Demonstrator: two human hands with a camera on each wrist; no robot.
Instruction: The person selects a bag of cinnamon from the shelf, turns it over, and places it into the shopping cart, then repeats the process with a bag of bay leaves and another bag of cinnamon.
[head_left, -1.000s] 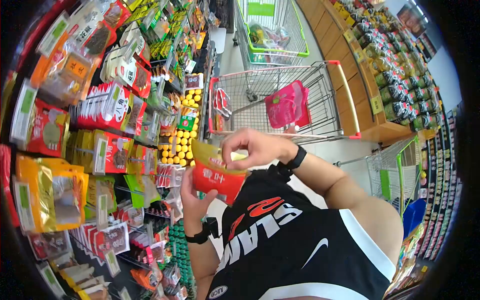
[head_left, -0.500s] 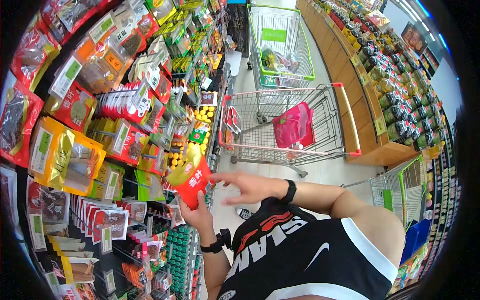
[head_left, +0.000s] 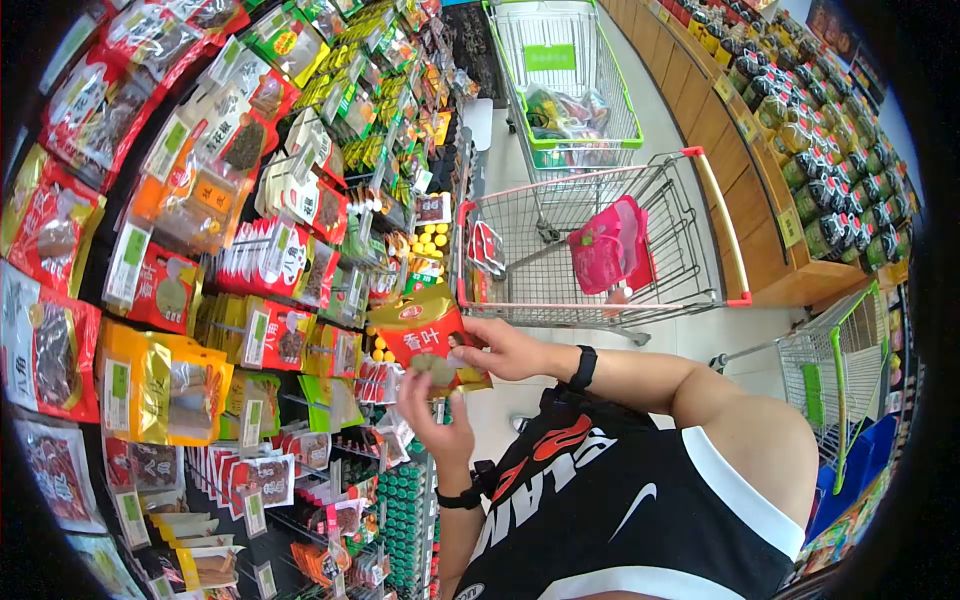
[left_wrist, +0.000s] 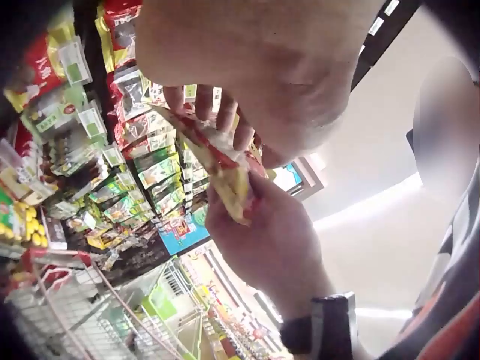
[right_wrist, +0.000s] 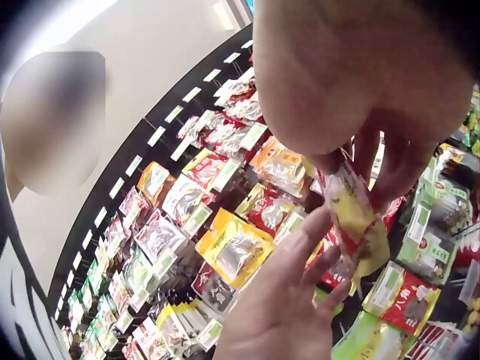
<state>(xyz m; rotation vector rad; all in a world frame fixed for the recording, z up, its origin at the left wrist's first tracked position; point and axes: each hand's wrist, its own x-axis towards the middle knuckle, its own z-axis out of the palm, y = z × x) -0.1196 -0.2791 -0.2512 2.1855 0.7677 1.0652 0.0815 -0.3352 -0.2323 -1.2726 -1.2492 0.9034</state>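
A red and gold packet of bay leaves [head_left: 421, 338] is held in front of the shelves, its printed front turned up toward the head camera. My right hand [head_left: 513, 350] grips its right edge, thumb across the front and the other fingers behind. At the lower left part of the packet, my left hand [head_left: 437, 428] touches it with loosely extended fingers. The right wrist view shows the left fingers [right_wrist: 328, 279] against the packet [right_wrist: 351, 214]. Seen edge-on in the left wrist view, the packet [left_wrist: 225, 174] lies between both hands.
Hanging spice packets [head_left: 268, 255] fill the shelf on the left, with a yellow packet [head_left: 165, 385] close by. A red-handled cart [head_left: 600, 245] holds a pink bag [head_left: 610, 245]. Beyond it stands a green-trimmed cart [head_left: 565, 85]. Jars [head_left: 815, 140] line the wooden counter at right.
My right hand has moved from beside the packet to grip its right edge. The left hand has loosened from its grip, and the packet has turned its front toward the head camera.
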